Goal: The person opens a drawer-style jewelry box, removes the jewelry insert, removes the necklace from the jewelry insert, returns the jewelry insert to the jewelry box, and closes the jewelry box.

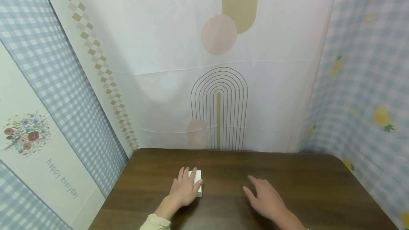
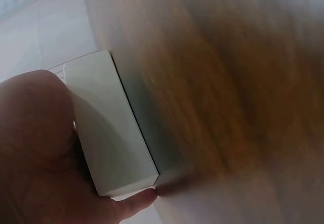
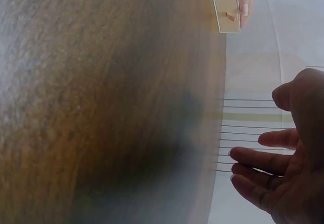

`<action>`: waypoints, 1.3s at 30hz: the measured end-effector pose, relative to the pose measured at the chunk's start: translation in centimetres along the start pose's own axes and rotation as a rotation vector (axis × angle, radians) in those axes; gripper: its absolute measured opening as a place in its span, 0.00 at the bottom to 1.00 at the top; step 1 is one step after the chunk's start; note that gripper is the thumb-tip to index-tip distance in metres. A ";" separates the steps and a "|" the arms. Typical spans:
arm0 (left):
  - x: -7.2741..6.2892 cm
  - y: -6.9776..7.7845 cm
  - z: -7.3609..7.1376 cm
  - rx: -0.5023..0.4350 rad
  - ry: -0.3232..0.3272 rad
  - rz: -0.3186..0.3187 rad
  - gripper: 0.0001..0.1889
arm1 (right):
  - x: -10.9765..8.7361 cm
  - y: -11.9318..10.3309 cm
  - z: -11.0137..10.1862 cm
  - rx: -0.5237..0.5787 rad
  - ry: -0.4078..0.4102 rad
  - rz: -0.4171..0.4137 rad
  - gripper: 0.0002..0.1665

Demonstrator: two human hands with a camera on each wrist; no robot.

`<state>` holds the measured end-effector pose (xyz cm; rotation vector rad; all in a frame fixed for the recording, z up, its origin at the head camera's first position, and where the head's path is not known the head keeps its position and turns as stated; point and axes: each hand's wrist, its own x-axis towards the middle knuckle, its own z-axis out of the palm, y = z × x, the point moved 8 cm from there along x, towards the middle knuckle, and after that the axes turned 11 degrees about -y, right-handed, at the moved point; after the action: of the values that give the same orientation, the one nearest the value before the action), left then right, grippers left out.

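Left hand [image 1: 183, 190] lies over a small white box [image 1: 198, 174], gripping it from above: the fingers reach forward along its left side and across its top, while the thumb sits on its right edge. So the box is partly beneath the hand and touching it, with its right part and near end showing beyond the thumb. It rests on the brown desk [image 1: 223, 173], closer to the left edge than to the right one and set in from the far edge, its longer side running toward that far edge. Seen from the left wrist, a fingertip touches one end of the box beside a corner. The right wrist view shows a tan panel [image 3: 224, 3] on one face of the box, with a little tab [image 3: 231, 16].

Right hand [image 1: 266, 196] is relaxed, its fingers loosely bent and its thumb held away from them. It is raised over the desk, well apart from the box and nearer the right edge.

A pale yellow sleeve [image 1: 156, 222] shows at the left wrist. Behind the far edge hangs a white cloth [image 1: 159, 27] printed with arches; blue checked cloth [image 1: 86, 91] hangs beyond the left and right edges.
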<state>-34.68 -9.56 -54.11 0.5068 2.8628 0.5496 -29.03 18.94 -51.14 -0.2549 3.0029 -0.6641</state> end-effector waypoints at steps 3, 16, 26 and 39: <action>0.0 -0.1 0.3 0.008 -0.001 -0.017 0.35 | 0.2 0.1 0.4 0.008 -0.029 -0.002 0.31; 0.4 0.7 -0.3 0.015 -0.025 0.013 0.30 | 0.7 -0.5 1.8 0.049 -0.171 -0.052 0.33; 0.8 2.0 0.1 0.018 -0.076 0.007 0.31 | 1.6 -1.0 2.6 0.074 -0.179 -0.098 0.31; 1.4 4.0 0.9 0.007 -0.133 0.044 0.33 | 4.5 -3.3 3.7 0.098 -0.210 -0.268 0.22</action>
<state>-34.63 -5.28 -53.51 0.5855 2.7347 0.4932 -32.66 13.65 -53.20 -0.6836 2.7513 -0.7498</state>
